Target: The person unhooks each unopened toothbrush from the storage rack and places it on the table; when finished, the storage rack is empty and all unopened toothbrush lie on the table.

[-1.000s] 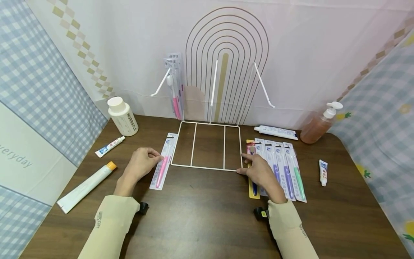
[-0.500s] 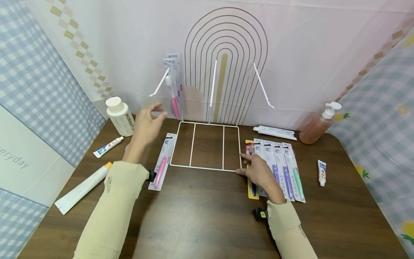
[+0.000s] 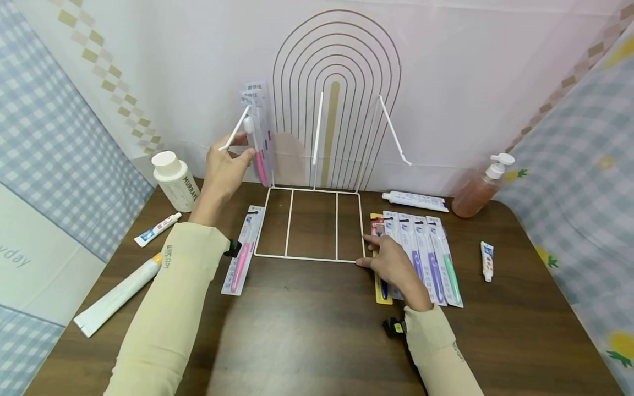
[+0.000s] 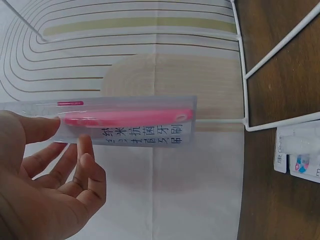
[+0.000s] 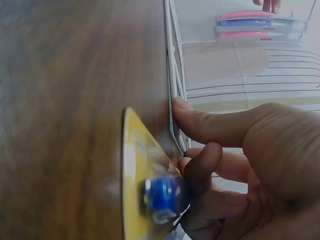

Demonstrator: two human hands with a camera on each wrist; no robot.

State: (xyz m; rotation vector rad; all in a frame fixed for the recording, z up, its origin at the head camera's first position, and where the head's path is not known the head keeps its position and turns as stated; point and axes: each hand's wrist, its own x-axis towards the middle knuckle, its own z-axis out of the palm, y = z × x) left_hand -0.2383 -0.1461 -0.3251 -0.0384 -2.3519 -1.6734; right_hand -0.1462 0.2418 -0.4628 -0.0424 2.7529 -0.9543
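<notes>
A white wire display rack stands against the wall, its base flat on the table and three prongs sticking out above. Packaged toothbrushes hang on its left prong, the front one pink. My left hand pinches the edge of the front toothbrush pack between thumb and fingers, below the prong. At the base's front right corner, my right hand grips the rack's wire with thumb and index finger. Another pink toothbrush pack lies on the table along the rack's left side.
Right of the rack lie several toothbrush packs, one with a yellow card. A toothpaste tube, a pump bottle and a small tube are beyond. On the left are a white bottle, small tube and large tube.
My left hand has left the pink toothbrush pack on the table, risen toward the left prong and taken hold of a hanging pack. My right hand has stayed at the rack's corner.
</notes>
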